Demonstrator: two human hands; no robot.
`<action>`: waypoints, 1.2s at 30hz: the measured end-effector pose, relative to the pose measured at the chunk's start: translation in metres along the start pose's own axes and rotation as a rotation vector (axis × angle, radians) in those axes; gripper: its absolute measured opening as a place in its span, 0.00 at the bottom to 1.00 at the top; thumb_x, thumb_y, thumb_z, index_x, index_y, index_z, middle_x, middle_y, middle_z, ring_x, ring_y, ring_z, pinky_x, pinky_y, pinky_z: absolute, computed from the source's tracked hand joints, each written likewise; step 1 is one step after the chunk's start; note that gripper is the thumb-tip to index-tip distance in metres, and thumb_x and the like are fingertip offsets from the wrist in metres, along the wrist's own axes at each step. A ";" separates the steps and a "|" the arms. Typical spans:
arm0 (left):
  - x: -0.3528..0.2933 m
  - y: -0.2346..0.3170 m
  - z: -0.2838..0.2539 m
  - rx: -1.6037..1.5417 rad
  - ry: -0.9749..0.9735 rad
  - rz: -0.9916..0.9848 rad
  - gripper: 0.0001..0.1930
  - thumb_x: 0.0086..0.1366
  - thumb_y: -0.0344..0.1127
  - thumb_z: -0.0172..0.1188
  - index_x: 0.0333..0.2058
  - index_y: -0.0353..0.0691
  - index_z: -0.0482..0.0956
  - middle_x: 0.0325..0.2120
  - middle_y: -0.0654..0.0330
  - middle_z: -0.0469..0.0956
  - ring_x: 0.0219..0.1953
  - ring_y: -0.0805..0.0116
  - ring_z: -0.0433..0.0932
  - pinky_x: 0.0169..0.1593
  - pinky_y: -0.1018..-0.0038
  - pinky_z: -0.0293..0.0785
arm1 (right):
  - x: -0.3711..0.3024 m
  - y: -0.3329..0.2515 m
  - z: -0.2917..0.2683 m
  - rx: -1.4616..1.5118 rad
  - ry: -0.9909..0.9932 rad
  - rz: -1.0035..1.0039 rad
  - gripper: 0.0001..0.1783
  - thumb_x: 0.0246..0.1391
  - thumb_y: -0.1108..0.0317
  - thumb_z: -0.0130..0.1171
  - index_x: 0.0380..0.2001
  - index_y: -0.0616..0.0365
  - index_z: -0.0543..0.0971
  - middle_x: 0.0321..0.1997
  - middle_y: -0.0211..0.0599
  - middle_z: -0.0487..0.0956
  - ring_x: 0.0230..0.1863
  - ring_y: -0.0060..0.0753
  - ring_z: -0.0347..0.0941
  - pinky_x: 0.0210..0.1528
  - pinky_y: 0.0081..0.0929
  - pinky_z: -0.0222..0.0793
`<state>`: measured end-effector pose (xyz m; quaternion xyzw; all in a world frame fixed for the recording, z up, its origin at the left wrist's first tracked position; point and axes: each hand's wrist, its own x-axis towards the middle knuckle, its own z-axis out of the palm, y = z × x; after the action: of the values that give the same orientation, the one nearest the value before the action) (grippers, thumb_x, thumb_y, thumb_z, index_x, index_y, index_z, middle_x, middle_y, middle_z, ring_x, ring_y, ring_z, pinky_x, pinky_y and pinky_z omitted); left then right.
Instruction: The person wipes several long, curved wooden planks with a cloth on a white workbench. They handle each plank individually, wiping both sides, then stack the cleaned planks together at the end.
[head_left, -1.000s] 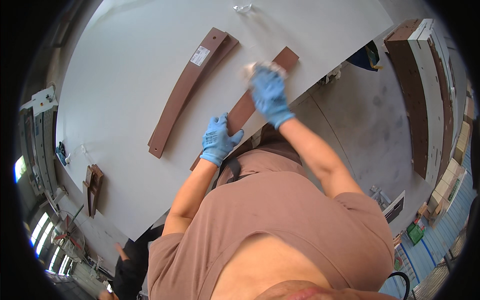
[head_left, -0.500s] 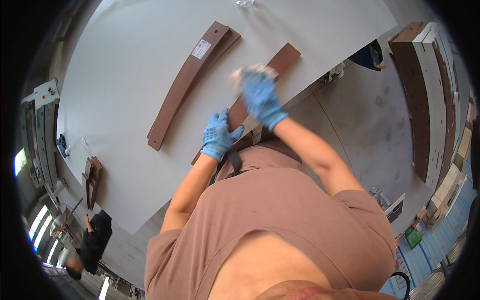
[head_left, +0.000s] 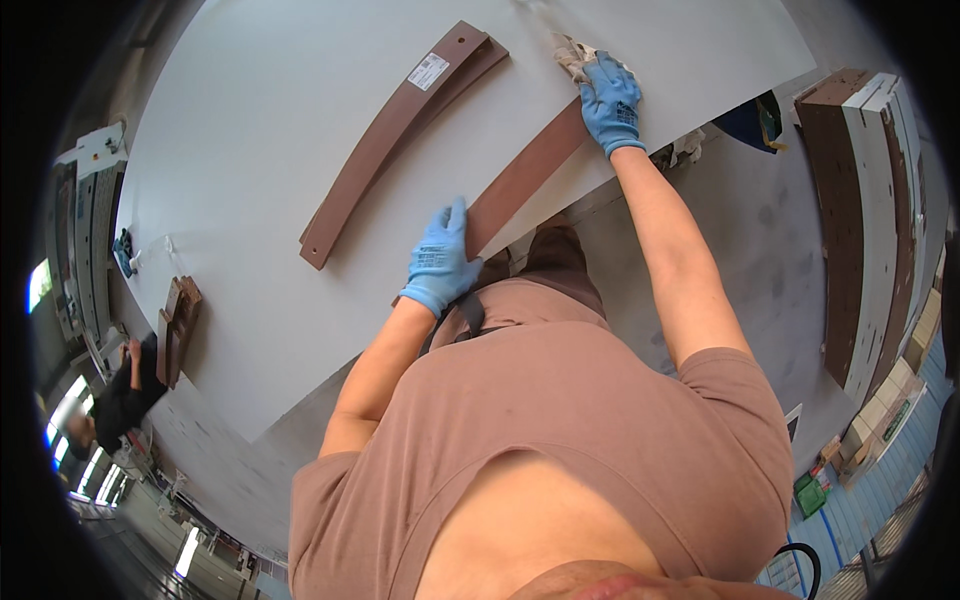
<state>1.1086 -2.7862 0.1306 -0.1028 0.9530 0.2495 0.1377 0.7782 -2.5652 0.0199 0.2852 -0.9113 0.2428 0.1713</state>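
A straight brown board lies slantwise along the near edge of the white table. My left hand, in a blue glove, grips it near its lower-left end, fingers at one edge and thumb at the other. At the upper-right end my right hand, also gloved in blue, presses a crumpled beige cloth onto the board. That end is hidden under the hand and cloth. To the left lie two curved brown boards, one partly over the other, with a white label on the upper one.
Brown wooden pieces are stacked at the table's left edge. A tall stack of brown and white boards stands off to the right. Another person in dark clothes is beyond the table at lower left. A dark blue item sits below the table's near edge.
My right hand has slid the cloth along the board, away from me and to the right, to its upper end. My left hand stays on the lower part.
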 end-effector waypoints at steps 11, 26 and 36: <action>-0.015 -0.026 0.007 -0.060 0.015 -0.172 0.41 0.55 0.45 0.73 0.65 0.32 0.70 0.46 0.38 0.78 0.48 0.38 0.79 0.53 0.52 0.78 | -0.048 -0.152 -0.053 -0.450 -0.022 -0.334 0.13 0.52 0.67 0.59 0.41 0.58 0.80 0.40 0.46 0.77 0.44 0.47 0.76 0.52 0.43 0.73; -0.022 -0.018 -0.062 -0.556 -0.151 -0.115 0.44 0.59 0.45 0.75 0.71 0.35 0.66 0.50 0.43 0.80 0.49 0.49 0.83 0.51 0.58 0.82 | 0.030 0.033 -0.037 0.463 0.156 0.814 0.18 0.69 0.59 0.58 0.54 0.56 0.85 0.50 0.44 0.88 0.47 0.45 0.85 0.53 0.38 0.79; -0.019 -0.039 -0.073 -1.946 -0.886 -0.503 0.44 0.68 0.64 0.61 0.70 0.34 0.66 0.49 0.36 0.83 0.37 0.51 0.88 0.42 0.66 0.88 | -0.070 -0.212 -0.116 0.620 -0.248 -0.205 0.24 0.58 0.72 0.60 0.58 0.56 0.82 0.57 0.50 0.83 0.59 0.55 0.80 0.65 0.49 0.71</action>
<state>1.1213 -2.8538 0.1800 -0.2601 0.1665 0.8741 0.3749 0.9809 -2.6246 0.1566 0.4408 -0.7747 0.4532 -0.0123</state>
